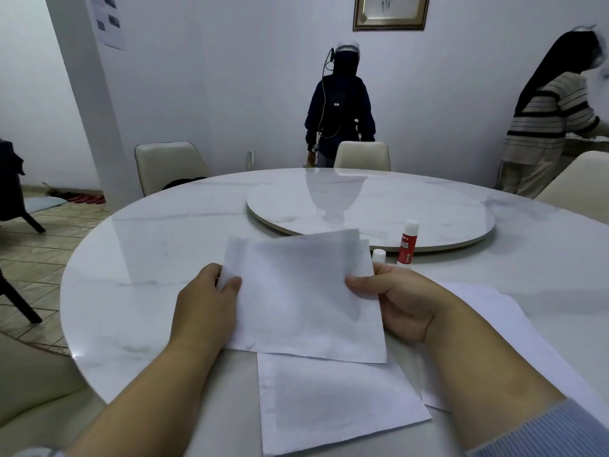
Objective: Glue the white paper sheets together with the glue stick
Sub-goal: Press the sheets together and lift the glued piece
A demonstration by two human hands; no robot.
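With both hands, left and right, pinching the sheets between their grips, square the edges, then press firmly.

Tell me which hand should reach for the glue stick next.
Probably the right hand. The glue stick stands just beyond it on the table, while the left hand pinches the held paper sheet on its far side.

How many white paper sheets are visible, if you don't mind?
3: held sheet, maybe layered; sheet by the table edge; sheet under the right forearm.
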